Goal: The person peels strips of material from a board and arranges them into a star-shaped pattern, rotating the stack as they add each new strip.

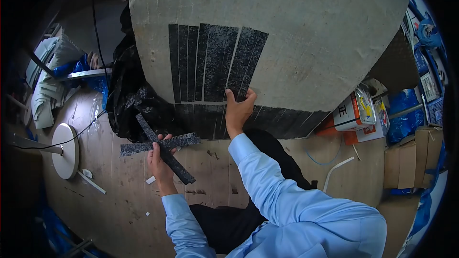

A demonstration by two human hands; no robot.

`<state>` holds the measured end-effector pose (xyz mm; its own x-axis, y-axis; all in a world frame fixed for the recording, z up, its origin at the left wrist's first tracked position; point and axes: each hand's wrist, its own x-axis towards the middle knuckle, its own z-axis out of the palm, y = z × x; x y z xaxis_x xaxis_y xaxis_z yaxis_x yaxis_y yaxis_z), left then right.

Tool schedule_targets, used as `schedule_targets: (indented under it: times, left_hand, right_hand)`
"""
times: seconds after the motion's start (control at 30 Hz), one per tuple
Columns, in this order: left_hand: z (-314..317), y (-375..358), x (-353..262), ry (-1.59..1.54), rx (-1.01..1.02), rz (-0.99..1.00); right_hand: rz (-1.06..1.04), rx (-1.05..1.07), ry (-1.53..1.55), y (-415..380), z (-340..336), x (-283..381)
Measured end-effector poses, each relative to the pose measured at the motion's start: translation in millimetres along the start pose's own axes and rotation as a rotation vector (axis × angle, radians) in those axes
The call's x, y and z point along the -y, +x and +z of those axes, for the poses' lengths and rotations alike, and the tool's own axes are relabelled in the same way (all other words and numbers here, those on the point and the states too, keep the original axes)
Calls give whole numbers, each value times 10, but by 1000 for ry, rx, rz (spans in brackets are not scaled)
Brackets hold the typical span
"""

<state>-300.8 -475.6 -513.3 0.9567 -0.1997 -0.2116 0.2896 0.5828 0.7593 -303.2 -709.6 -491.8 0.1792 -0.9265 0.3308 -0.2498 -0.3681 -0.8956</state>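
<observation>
Several black speckled strips [217, 62] lie side by side on a large grey-beige board, the ones on the right slanting. My right hand [240, 111] is at the lower end of the slanted strips, thumb and fingers closed on their two edges. Lower left, my left hand [161, 165] grips two bundles of similar speckled strips [184, 141] that cross each other, thumb on top. Between the two hands, more dark strips [201, 119] line the lower front side of the board. The fingertips of my right hand partly cover the strip ends.
The grey-beige board [311, 33] fills the upper middle. A black plastic bag [126, 76] stands at its left. A round white disc base [65, 151] is on the wooden floor [114, 210]. White containers [351, 112] and cardboard boxes [413, 157] stand on the right.
</observation>
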Motion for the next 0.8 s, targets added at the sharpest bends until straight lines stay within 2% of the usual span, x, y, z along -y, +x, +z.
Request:
schedule_targets:
  times: [0.07,0.17,0.33,0.4,0.43,0.47,0.53,0.6,0.63,0.7,0.77,0.8]
  left_hand:
    - [99,-6,18,5,-56,38]
    - [120,-64,43,15,-20,32]
    - [50,-86,-27,28,36,28]
    - [66,-119,-78,53,69,34]
    - [125,-162,-68,74,184,46]
    - [228,-180,-41,93,300,58]
    - [546,-115,-40,76,485,51]
    - [867,152,-41,194,700,121]
    - [990,341,33,190,708,139]
    - [1210,620,213,131,646,-89]
    - [1319,658,283,163,628,22]
    - [1275,655,347,106,621,-41]
  right_hand:
    - [104,121,56,77,-68,57]
    - [67,32,59,12,74,-44]
    - [94,125,171,73,-63,-63]
    - [244,406,450,189,-225,-148]
    - [265,577,424,241,-308,-196]
    - [249,583,439,280,-325,-211]
    - [390,762,581,310,-355,-223]
    - [347,843,603,333,-454,-190]
    - [313,919,604,389,-511,-184]
    - [309,976,573,495,-799,-53]
    - [313,1109,606,757,-1160,299]
    - [324,1188,671,927,-1396,509]
